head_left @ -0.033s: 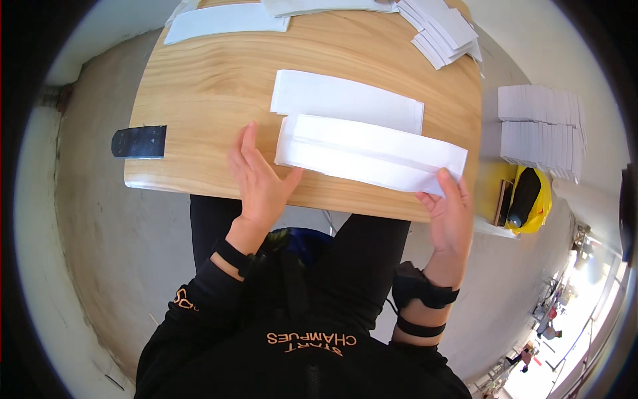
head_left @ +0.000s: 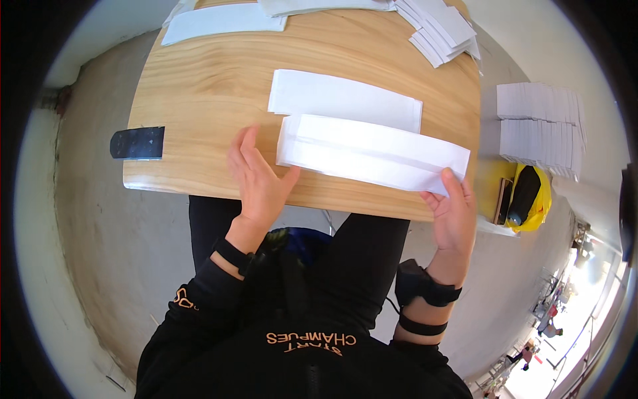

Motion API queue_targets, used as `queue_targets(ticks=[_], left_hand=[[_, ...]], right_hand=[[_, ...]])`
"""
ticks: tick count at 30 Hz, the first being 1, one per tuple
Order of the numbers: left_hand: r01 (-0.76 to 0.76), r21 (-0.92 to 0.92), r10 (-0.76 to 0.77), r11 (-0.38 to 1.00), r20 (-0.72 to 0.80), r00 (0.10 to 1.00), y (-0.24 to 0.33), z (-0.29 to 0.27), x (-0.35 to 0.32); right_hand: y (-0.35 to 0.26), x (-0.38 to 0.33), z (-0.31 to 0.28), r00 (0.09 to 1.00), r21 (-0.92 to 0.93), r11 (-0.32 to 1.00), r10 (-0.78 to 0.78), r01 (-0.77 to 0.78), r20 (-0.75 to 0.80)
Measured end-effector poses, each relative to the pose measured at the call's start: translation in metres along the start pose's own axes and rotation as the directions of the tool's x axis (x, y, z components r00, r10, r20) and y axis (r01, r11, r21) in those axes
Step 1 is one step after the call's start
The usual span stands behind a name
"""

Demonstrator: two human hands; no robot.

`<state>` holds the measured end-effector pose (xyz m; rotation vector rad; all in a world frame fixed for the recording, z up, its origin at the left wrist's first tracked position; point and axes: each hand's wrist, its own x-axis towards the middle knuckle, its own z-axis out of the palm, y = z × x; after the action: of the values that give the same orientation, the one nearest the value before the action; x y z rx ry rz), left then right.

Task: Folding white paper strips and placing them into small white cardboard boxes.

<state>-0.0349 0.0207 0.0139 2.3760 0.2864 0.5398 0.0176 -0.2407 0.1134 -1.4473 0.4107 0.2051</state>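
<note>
My right hand (head_left: 453, 203) pinches the near right corner of a long white folded paper (head_left: 372, 149), thumb on top and fingers underneath. A lengthwise seam or fold runs along this paper, and its near edge lifts a little toward me. Just left of its left end, my left hand (head_left: 258, 173) is open, fingers apart, thumb pointing at the paper without gripping it. Behind lies a second long white paper, or thin stack of them (head_left: 345, 96), flat on the wooden table (head_left: 206, 86); the front paper covers part of its near edge.
A dark phone-like device (head_left: 138, 142) lies at the table's left edge. More white paper (head_left: 226, 23) sits along the far side, with loosely stacked pieces (head_left: 442, 30) at far right. Beyond the right edge are white stacks (head_left: 539, 126) and a yellow bag (head_left: 541, 206) holding a dark object.
My right hand and the front paper have shifted very slightly to the right. My left hand stays open in nearly the same place.
</note>
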Motion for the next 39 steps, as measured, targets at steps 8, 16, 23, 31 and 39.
queue_targets(ticks=[8,16,23,31,39], left_hand=[[-0.178,-0.035,0.181,0.983,0.093,0.979,0.006,0.014,0.0],[-0.265,-0.011,0.265,0.964,0.122,0.957,0.007,0.021,-0.003],[-0.27,0.014,0.266,0.963,0.131,0.955,0.007,0.022,-0.003],[-0.295,0.025,0.291,0.955,0.098,0.952,0.01,0.021,-0.001],[-0.288,0.031,0.284,0.957,0.091,0.955,0.007,0.022,-0.003]], right_hand=[[0.025,0.028,-0.065,0.986,-0.054,0.997,0.051,-0.06,-0.159],[0.073,0.054,-0.101,0.991,-0.223,0.969,0.078,-0.101,-0.112],[0.087,0.058,-0.088,0.938,-0.619,0.782,-0.268,0.078,-0.219],[0.066,0.038,-0.061,0.748,-0.965,0.224,-0.663,0.137,-0.048],[0.071,0.018,0.06,0.869,-0.578,0.65,-0.403,0.493,0.288]])
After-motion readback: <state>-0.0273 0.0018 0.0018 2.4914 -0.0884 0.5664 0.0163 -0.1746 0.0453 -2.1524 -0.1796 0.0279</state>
